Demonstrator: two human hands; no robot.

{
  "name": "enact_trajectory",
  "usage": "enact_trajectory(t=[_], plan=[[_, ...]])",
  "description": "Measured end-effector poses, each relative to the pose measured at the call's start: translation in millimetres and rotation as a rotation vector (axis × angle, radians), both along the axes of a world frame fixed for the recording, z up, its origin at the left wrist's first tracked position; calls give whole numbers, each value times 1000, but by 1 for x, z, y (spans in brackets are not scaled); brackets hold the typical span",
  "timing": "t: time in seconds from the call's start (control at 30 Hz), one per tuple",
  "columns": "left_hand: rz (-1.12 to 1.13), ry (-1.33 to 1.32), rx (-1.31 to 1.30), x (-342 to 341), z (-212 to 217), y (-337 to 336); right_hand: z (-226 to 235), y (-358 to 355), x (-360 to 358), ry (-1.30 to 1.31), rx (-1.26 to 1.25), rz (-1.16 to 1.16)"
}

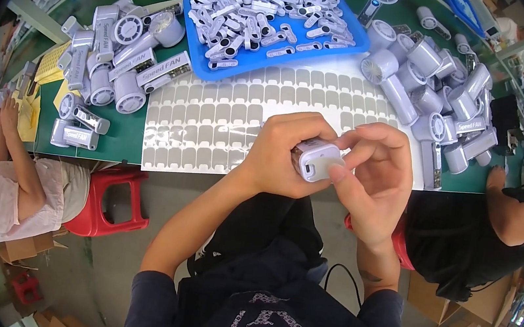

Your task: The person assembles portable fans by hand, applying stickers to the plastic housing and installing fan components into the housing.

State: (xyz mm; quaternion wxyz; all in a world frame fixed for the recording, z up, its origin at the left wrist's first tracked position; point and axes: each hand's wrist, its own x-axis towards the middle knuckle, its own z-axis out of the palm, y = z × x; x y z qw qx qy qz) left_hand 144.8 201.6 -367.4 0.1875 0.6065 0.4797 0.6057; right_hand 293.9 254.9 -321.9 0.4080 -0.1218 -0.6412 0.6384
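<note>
My left hand (289, 160) is wrapped round a pale lavender handheld fan (310, 168), its handle end with a small dark port turned up toward me. The rest of the fan is hidden in the hand. My right hand (376, 178) meets that end from the right, thumb on the end face and index finger at its edge, the other fingers curled. A pale grey patch covers part of the end face beside the thumb. Under and beyond my hands lies a sheet of grey stickers (206, 113) in rows, with some white gaps where stickers are gone.
A blue tray (205, 67) of small white-and-black parts stands at the back. Piles of handheld fans lie left (129, 94) and right (415, 104) on the green table (129, 139). People sit on both sides, one by a red stool (112, 203).
</note>
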Motion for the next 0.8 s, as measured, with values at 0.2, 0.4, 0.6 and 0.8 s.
enact_trajectory(t=[0.2, 0.4, 0.6, 0.8], plan=[[4, 8, -9, 1, 2, -1, -1, 0, 1, -1, 39, 6], [6, 10, -14, -1, 1, -1, -2, 1, -1, 3, 50, 3], [-5, -16, 3, 0, -1, 1, -2, 2, 0, -14, 104, -4], [-3, -19, -4, 0, 1, -1, -2, 0, 0, -37, 168, -33]])
